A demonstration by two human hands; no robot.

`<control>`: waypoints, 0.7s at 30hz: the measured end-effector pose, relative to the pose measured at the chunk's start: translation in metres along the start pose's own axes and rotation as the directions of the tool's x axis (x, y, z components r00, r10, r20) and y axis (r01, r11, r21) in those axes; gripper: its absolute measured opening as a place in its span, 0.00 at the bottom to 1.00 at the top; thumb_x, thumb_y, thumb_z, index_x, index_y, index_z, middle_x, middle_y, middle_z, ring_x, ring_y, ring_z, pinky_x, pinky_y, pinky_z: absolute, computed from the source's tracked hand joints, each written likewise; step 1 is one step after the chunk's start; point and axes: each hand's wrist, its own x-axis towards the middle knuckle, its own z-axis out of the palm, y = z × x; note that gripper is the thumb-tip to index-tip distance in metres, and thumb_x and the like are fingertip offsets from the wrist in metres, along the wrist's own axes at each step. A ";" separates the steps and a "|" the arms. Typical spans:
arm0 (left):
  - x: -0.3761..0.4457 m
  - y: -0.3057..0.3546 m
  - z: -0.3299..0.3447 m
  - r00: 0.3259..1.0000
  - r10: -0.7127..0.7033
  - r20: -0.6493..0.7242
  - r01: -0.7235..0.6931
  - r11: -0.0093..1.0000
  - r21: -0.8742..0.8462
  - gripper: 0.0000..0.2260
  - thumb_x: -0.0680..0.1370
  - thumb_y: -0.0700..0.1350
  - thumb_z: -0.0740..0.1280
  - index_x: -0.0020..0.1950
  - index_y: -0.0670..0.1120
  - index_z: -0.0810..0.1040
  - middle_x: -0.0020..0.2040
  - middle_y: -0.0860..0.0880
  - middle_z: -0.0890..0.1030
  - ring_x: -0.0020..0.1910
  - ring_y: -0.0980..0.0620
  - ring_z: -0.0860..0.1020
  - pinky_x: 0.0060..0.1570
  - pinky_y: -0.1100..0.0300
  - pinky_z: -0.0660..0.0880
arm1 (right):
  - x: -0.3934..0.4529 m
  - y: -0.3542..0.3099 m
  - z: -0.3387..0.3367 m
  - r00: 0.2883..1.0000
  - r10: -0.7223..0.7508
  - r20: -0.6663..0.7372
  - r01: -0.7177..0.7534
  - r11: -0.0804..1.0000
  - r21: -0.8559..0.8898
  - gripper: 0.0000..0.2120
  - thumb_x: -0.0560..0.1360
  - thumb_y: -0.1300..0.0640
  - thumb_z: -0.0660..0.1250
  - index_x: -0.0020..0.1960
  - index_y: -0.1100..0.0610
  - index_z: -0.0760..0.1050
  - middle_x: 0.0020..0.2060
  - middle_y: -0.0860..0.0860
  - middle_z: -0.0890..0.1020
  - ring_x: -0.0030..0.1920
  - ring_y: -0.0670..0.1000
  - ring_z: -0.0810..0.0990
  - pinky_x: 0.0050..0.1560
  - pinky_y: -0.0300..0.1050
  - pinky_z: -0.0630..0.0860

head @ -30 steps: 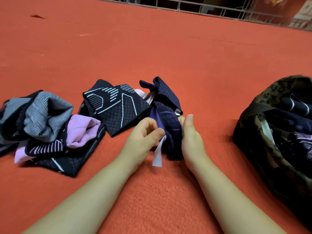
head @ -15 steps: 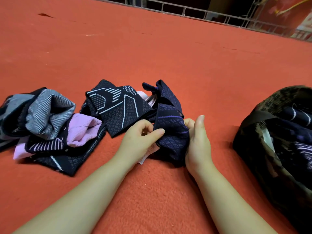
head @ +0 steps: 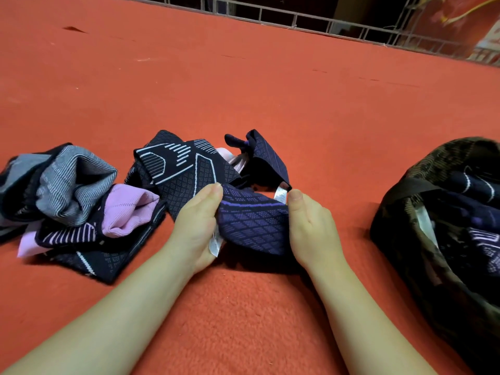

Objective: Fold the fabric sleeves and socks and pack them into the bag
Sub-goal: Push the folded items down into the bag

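A navy sleeve with a purple diamond pattern (head: 251, 220) is stretched between my hands, low over the red carpet. My left hand (head: 196, 226) grips its left edge, thumb on top, with a white label hanging under the palm. My right hand (head: 311, 228) holds its right edge, where a second white label (head: 280, 196) sticks up by the thumb. Behind it lies a black sleeve with white lines (head: 184, 171) and another crumpled navy piece (head: 262, 158). The camouflage bag (head: 414, 239) stands open at the right with dark folded pieces inside.
A pile of grey-striped, lilac and black fabric pieces (head: 75, 201) lies at the left. The red carpet (head: 270, 90) runs back to a metal railing (head: 311, 23) along the far edge.
My hands have drawn apart and spread the navy sleeve wider between them. It was bunched upright between my hands before and now lies flatter.
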 end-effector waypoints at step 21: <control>0.015 0.019 -0.041 0.963 0.268 0.034 -0.270 0.954 0.134 0.12 0.62 0.43 0.68 0.36 0.33 0.77 0.33 0.43 0.77 0.33 0.52 0.76 0.35 0.61 0.73 | 0.018 0.036 -0.015 0.870 0.425 -0.251 -0.283 0.846 0.452 0.16 0.79 0.51 0.62 0.35 0.57 0.71 0.30 0.48 0.72 0.32 0.45 0.68 0.33 0.40 0.66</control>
